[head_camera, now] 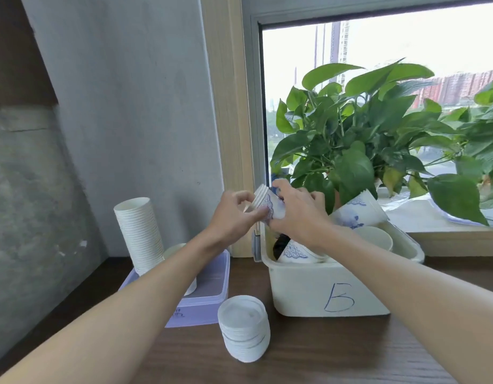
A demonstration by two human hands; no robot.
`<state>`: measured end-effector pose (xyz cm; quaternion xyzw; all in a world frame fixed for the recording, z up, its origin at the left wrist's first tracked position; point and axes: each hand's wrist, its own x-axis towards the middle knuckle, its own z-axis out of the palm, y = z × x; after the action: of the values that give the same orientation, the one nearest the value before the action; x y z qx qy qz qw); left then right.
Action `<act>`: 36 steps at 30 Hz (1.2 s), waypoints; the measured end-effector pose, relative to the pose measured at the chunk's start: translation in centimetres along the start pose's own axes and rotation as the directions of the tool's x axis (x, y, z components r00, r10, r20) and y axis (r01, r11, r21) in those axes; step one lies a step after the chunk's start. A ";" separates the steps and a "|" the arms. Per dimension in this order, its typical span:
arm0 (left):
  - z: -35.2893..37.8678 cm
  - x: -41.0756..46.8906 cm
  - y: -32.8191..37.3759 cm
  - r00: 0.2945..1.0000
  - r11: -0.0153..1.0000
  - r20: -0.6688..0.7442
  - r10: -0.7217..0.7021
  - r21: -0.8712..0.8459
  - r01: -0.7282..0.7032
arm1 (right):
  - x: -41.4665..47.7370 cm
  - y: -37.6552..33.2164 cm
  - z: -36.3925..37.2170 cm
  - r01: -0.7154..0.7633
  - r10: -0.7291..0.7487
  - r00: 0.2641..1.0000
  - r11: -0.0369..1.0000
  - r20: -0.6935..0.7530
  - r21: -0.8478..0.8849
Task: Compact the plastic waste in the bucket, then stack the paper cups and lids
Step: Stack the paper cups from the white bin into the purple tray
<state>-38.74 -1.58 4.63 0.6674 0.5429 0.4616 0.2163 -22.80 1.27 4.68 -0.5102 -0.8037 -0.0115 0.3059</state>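
Note:
Both hands hold a small nested stack of white paper cups with blue print [265, 203] above the left end of the cream bucket marked "B" [323, 289]. My left hand [234, 217] grips the rim end; my right hand [298, 214] wraps the base end. More blue-printed cups [357, 212] and a plain cup [374, 238] lie loose in the bucket, with something black [281, 245] beside them. A tall stack of white cups [138, 234] stands in a purple tray [209, 295] at the left. A stack of white lids [244, 331] sits on the table in front.
The dark wooden table [323, 356] runs up to a grey wall on the left and a window sill behind the bucket. A leafy potted plant [359, 145] leans over the bucket's back right. White paper or plastic [417, 214] lies on the sill.

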 end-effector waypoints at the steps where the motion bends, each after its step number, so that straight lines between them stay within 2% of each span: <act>1: 0.0 -0.3 0.9 1.000 0.997 -0.030 -0.004 -0.075 0.002 | -0.1 -0.1 -0.5 -0.016 0.019 0.999 0.996 -0.036 0.092; 3: 0.1 -0.6 2.5 0.997 0.967 -0.070 -0.043 -0.252 0.024 | -0.6 -0.3 -1.9 -0.030 0.059 0.996 0.932 -0.071 0.362; 5: 0.6 -0.8 3.9 0.992 0.911 -0.079 -0.094 -0.409 0.054 | -1.5 -0.5 -3.4 -0.026 0.097 0.991 0.822 -0.096 0.570; 8: 1.9 -1.4 5.2 0.991 0.849 -0.091 -0.097 -0.527 0.035 | -3.1 -0.6 -4.8 -0.005 0.082 0.994 0.721 -0.078 0.693; 10: 2.2 -1.7 5.0 0.982 0.867 -0.156 -0.108 -0.497 0.016 | -4.0 -0.3 -5.0 -0.005 0.042 0.998 0.730 -0.037 0.684; 12: 1.9 -2.0 4.3 0.966 0.908 -0.238 -0.101 -0.418 -0.008 | -4.7 0.5 -4.7 -0.047 0.039 0.999 0.831 0.025 0.555; 14: 1.4 -2.5 3.2 0.961 0.952 -0.267 -0.066 -0.305 -0.019 | -5.5 1.6 -4.1 -0.123 0.101 0.992 0.913 0.077 0.390; 18: 0.6 -3.8 1.7 0.973 0.985 -0.232 0.016 -0.161 -0.055 | -7.1 2.6 -2.9 -0.203 0.149 0.967 0.942 0.208 0.267; 22: 0.0 -4.7 1.3 0.980 0.992 -0.183 0.077 -0.082 -0.093 | -7.7 1.9 -2.2 -0.167 0.142 0.979 0.971 0.145 0.173; 27: -1.1 -5.4 0.8 0.982 0.994 -0.156 0.108 0.014 -0.107 | -7.4 1.1 -2.9 -0.176 0.166 0.984 0.955 0.064 0.239; 32: -2.1 -6.5 0.1 0.985 0.987 -0.117 0.127 0.118 -0.113 | -6.9 0.1 -4.0 -0.110 0.158 0.982 0.925 -0.104 0.363; 36: -2.5 -7.2 -0.1 0.988 0.978 -0.078 0.134 0.170 -0.119 | -6.5 -1.0 -5.1 -0.069 0.167 0.969 0.889 -0.180 0.453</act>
<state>-40.77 -8.73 3.05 0.6949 0.5448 0.4572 0.1061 -19.29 -6.14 5.87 -0.4708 -0.7149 0.1358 0.4988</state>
